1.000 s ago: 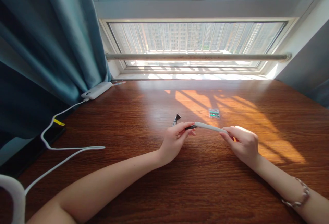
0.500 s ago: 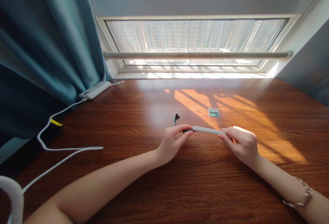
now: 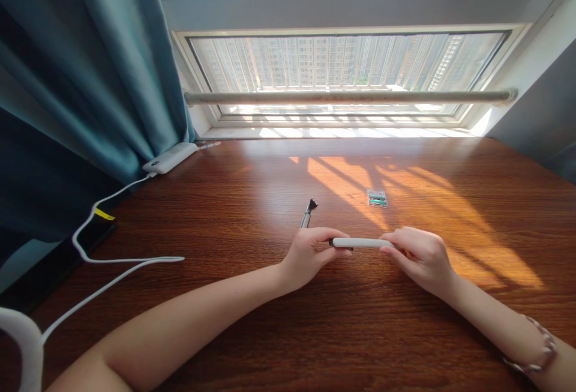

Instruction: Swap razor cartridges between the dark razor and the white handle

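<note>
Between my hands is a slim pale-grey, bar-like handle (image 3: 362, 242), held roughly level above the table. My left hand (image 3: 310, 257) pinches its left end, where a small black piece (image 3: 332, 242) shows between finger and thumb. My right hand (image 3: 420, 257) has thumb and fingers closed on the right end. Just beyond my left hand lies a thin grey stick (image 3: 306, 218) with a black, notched head; its near end is hidden by the hand. Farther right, a small clear plastic case (image 3: 377, 198) with green strips lies flat on the table.
The brown wooden table (image 3: 252, 200) runs up to the window. A white box-shaped device (image 3: 170, 158) with a white cable (image 3: 121, 260) sits by the blue curtain (image 3: 103, 50) at left. A curved white object (image 3: 22, 332) stands at the lower left edge.
The handle has come slightly nearer and turned more level. My left fingers have shifted onto its left end, and the black piece now shows less. The right hand still grips the other end.
</note>
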`<control>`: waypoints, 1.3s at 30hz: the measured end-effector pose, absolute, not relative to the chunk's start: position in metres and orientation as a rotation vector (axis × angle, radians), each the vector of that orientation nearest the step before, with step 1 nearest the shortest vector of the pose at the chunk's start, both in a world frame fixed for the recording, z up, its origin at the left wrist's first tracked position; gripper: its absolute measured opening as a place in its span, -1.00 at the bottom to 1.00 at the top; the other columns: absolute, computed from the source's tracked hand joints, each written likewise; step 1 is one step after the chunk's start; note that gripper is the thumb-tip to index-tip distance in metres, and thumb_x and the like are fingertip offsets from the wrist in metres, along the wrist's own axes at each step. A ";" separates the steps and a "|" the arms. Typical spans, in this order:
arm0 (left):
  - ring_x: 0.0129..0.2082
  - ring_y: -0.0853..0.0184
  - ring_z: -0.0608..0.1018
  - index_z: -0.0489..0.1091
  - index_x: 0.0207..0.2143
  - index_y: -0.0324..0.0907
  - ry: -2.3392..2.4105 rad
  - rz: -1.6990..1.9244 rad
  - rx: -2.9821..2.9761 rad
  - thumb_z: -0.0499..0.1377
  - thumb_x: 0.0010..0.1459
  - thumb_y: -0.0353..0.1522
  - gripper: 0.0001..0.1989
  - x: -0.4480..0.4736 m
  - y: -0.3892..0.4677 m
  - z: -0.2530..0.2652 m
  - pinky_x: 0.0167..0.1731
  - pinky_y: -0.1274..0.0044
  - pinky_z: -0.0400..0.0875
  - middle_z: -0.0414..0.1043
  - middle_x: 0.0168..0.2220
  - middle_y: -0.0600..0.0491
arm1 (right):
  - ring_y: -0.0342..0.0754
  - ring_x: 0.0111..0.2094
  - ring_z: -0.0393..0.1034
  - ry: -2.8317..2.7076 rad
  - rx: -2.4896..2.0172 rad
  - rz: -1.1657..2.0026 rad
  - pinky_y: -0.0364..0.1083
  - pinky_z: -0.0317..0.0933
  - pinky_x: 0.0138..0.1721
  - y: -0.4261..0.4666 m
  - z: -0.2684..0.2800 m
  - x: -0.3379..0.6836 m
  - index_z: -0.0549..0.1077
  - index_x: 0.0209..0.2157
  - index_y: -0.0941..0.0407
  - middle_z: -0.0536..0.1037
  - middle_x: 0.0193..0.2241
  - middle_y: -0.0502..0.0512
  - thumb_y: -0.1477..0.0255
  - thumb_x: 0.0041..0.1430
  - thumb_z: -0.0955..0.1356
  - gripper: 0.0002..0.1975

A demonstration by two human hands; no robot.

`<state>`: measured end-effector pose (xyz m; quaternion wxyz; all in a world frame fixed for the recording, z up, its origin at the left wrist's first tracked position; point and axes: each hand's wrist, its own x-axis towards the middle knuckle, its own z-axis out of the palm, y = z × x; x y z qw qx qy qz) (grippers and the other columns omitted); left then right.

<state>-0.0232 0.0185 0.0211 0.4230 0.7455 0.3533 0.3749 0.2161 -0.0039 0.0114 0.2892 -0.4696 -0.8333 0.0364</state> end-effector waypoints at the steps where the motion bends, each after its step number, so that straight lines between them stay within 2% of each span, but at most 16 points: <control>1: -0.40 0.36 0.54 0.46 -0.31 -0.25 0.862 0.914 1.872 0.20 -0.02 -0.34 -0.79 -0.023 0.018 0.021 -0.33 0.59 0.42 0.53 -0.39 0.00 | -0.17 -0.59 0.20 -2.237 -1.246 0.099 -0.17 0.03 -0.50 -0.004 0.011 0.215 0.48 -0.37 0.12 0.33 -0.67 -0.03 0.33 0.13 0.26 -0.79; 9: -0.38 0.35 0.54 0.47 -0.34 -0.25 0.798 0.884 1.900 0.19 0.00 -0.32 -0.80 -0.024 0.017 0.023 -0.29 0.58 0.41 0.53 -0.37 -0.02 | -0.17 -0.58 0.22 -2.250 -1.205 0.193 -0.17 0.06 -0.49 -0.002 0.010 0.217 0.47 -0.42 0.13 0.34 -0.65 -0.01 0.34 0.14 0.25 -0.78; 14: -0.34 0.33 0.55 0.47 -0.35 -0.24 0.957 1.009 1.866 0.20 -0.02 -0.31 -0.81 -0.024 0.019 0.019 -0.26 0.56 0.43 0.54 -0.34 -0.02 | -0.18 -0.59 0.24 -1.953 -1.346 0.379 -0.18 0.12 -0.53 0.005 0.004 0.219 0.44 -0.54 0.13 0.34 -0.63 0.00 0.31 0.14 0.23 -0.71; 17: -0.35 0.34 0.56 0.46 -0.36 -0.24 0.930 1.045 1.946 0.21 -0.03 -0.31 -0.81 -0.024 0.020 0.016 -0.27 0.56 0.45 0.54 -0.35 -0.02 | -0.18 -0.66 0.25 -1.676 -1.455 0.647 -0.20 0.14 -0.64 0.009 -0.002 0.218 0.43 -0.32 0.13 0.39 -0.61 -0.02 0.27 0.13 0.23 -0.74; 20: -0.33 0.35 0.55 0.45 -0.37 -0.23 0.761 1.065 2.162 0.20 -0.02 -0.32 -0.83 -0.023 0.019 0.017 -0.26 0.57 0.44 0.53 -0.34 -0.04 | -0.15 -0.64 0.33 -1.593 -1.448 0.842 -0.18 0.24 -0.63 0.011 -0.005 0.217 0.31 -0.08 0.16 0.48 -0.54 0.03 0.27 0.11 0.24 -0.63; 22: -0.30 0.35 0.55 0.45 -0.36 -0.23 0.639 1.080 2.317 0.20 0.00 -0.33 -0.84 -0.023 0.018 0.018 -0.24 0.57 0.44 0.53 -0.33 -0.05 | -0.10 -0.56 0.40 -1.651 -1.500 0.742 -0.13 0.30 -0.50 0.010 -0.003 0.217 0.32 -0.08 0.13 0.51 -0.53 0.03 0.29 0.10 0.26 -0.65; 25: -0.27 0.33 0.54 0.44 -0.34 -0.23 0.551 1.083 2.461 0.19 0.01 -0.34 -0.83 -0.023 0.017 0.018 -0.22 0.56 0.43 0.53 -0.34 -0.06 | -0.09 -0.48 0.42 -1.760 -1.597 0.471 -0.10 0.28 -0.36 0.007 0.000 0.217 0.40 -0.14 0.06 0.53 -0.54 -0.01 0.34 0.13 0.22 -0.73; 30: -0.28 0.33 0.54 0.44 -0.34 -0.23 0.560 1.071 2.502 0.16 0.03 -0.32 -0.83 -0.023 0.017 0.018 -0.23 0.55 0.44 0.53 -0.36 -0.06 | -0.10 -0.46 0.42 -1.885 -1.555 0.353 -0.14 0.24 -0.39 0.007 0.000 0.219 0.46 -0.19 0.06 0.53 -0.50 -0.01 0.43 0.14 0.19 -0.73; 39: -0.29 0.32 0.54 0.43 -0.35 -0.25 0.549 1.076 2.525 0.18 0.02 -0.33 -0.83 -0.023 0.016 0.019 -0.24 0.55 0.45 0.53 -0.37 -0.08 | -0.14 -0.51 0.32 -2.041 -1.577 0.203 -0.16 0.19 -0.43 0.008 0.001 0.214 0.48 -0.24 0.02 0.41 -0.50 0.01 0.38 0.15 0.20 -0.75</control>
